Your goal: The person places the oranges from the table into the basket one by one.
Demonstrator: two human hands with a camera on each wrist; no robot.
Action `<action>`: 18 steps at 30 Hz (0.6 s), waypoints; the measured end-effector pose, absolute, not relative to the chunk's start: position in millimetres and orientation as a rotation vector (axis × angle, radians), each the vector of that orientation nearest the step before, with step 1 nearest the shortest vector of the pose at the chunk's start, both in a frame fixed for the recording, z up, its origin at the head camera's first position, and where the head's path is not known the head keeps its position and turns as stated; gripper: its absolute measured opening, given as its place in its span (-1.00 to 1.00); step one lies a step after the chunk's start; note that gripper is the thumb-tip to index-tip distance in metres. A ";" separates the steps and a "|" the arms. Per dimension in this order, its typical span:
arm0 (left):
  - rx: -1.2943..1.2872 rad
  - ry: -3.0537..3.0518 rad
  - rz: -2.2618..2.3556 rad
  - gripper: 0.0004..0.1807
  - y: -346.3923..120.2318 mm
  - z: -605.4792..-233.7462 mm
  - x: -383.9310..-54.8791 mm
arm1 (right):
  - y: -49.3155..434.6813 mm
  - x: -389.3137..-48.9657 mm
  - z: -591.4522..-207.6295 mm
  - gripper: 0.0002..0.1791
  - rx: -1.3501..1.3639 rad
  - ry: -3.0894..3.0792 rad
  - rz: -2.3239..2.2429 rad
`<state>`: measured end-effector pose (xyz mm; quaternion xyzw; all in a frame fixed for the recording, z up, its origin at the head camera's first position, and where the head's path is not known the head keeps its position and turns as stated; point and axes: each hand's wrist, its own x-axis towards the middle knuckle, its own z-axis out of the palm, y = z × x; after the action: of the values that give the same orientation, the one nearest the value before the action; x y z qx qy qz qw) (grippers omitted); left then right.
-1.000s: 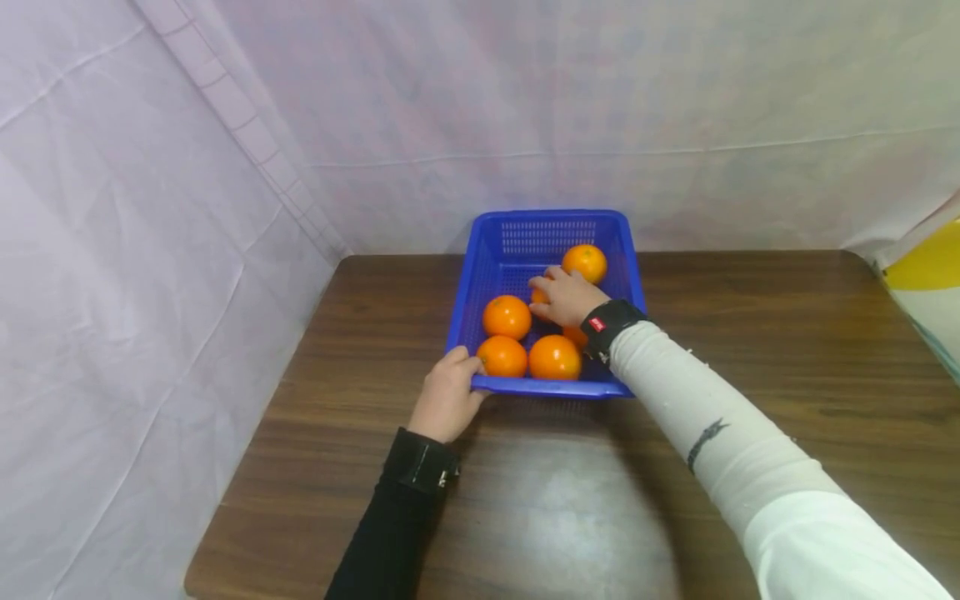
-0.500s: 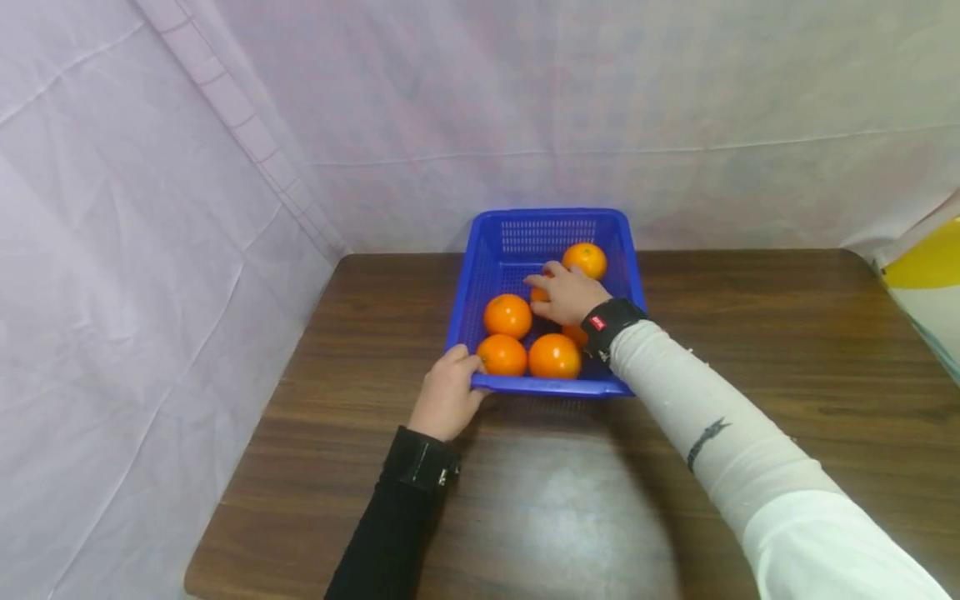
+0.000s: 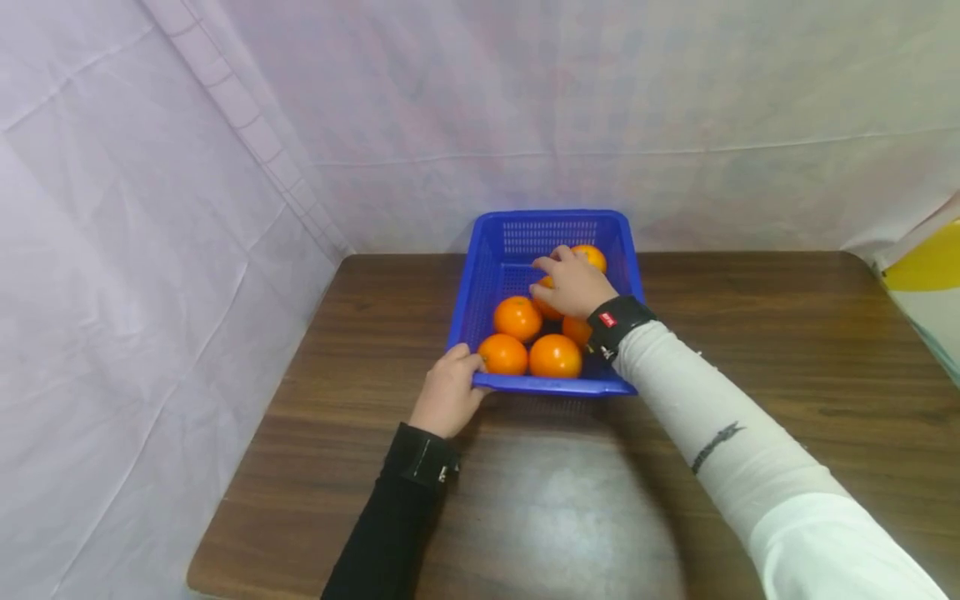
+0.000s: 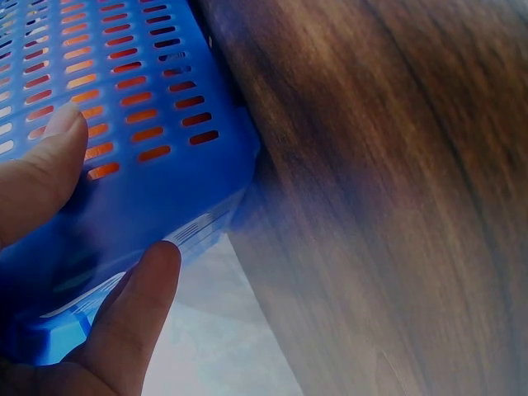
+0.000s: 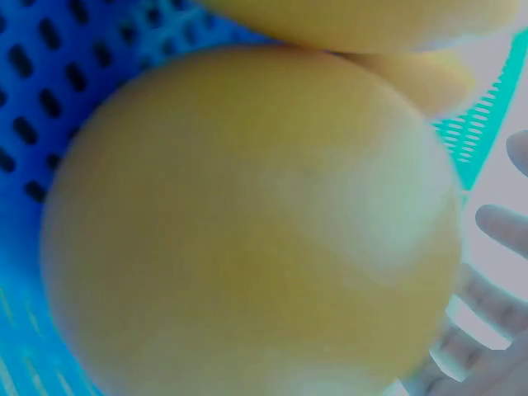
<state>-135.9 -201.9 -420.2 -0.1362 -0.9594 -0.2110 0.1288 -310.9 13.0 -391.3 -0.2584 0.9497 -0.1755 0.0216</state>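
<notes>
A blue plastic basket (image 3: pixel 555 386) with slotted walls holds several oranges. At its near left corner my left hand (image 3: pixel 447 393) grips the rim; in the left wrist view its fingertips (image 4: pixel 157 268) lie along the outside of the basket. Reaching inside, my right hand (image 3: pixel 576 285) has its fingers spread over an orange (image 3: pixel 549 311) in the middle, partly hiding it. Behind that hand is another orange (image 3: pixel 591 257), and a further one (image 3: pixel 517 318) sits to its left. A large orange (image 5: pixel 247 231) fills the right wrist view, with the right fingers (image 5: pixel 503 227) apart beside it.
Two oranges, the left one (image 3: pixel 503 355) and the right one (image 3: pixel 556 357), line the basket's near wall. The basket stands on a brown wooden table (image 3: pixel 360 333), close to a white cloth backdrop (image 3: pixel 675 125). Something yellow (image 3: pixel 930 258) shows at the far right.
My right hand has shifted slightly right and away from me, uncovering more of the middle orange. The orange left of it has moved a little right. My left hand stays put.
</notes>
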 end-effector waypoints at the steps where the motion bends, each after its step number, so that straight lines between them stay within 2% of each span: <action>1: -0.397 -2.790 -0.612 -0.79 -202.4 -420.5 -136.6 | 13.4 -309.5 -387.8 -0.42 -0.795 2.947 -0.563; 18: -0.399 -2.766 -0.630 -0.78 -215.7 -425.9 -153.0 | 25.0 -286.6 -339.4 -0.49 -0.840 3.037 -0.695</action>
<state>-153.0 -215.7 -425.9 -0.1378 -0.9563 -0.2179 0.1379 -286.6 25.0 -339.4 -0.2601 0.9403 -0.2154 -0.0425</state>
